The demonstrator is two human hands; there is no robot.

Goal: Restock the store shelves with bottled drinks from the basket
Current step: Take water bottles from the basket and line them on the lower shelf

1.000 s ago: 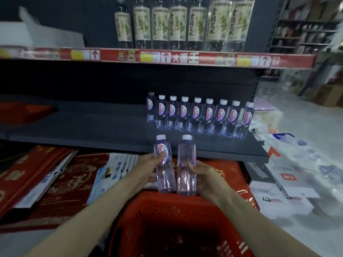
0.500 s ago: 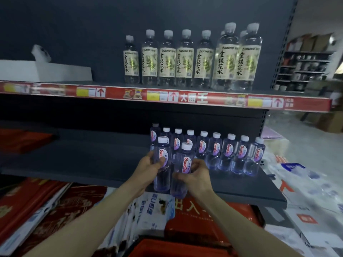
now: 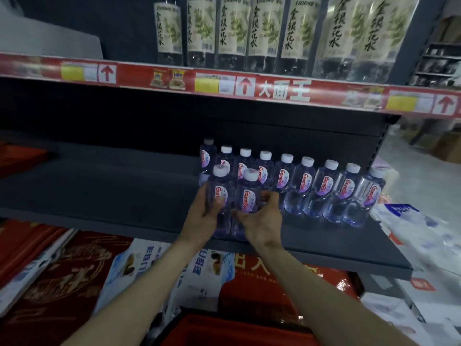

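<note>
My left hand (image 3: 202, 218) grips a small clear water bottle (image 3: 220, 193) with a white cap and pink-purple label. Beside it, my right hand (image 3: 262, 221) holds a second identical bottle (image 3: 248, 198). Both bottles stand upright, their bases at the dark middle shelf (image 3: 112, 196), just in front of the left end of a row of several matching bottles (image 3: 324, 188). The red basket (image 3: 224, 330) shows only its rim at the bottom edge.
The upper shelf, behind a red price strip (image 3: 249, 86), carries several tall bottles with green-leaf labels (image 3: 249, 31). A white box (image 3: 50, 41) sits at its left. Red and white packages (image 3: 74, 270) lie below; white packs (image 3: 411, 233) are stacked at the right.
Both hands lifted the two bottles out of the basket and carried them forward onto the middle shelf, in front of the row. The view has moved closer to the shelves.
</note>
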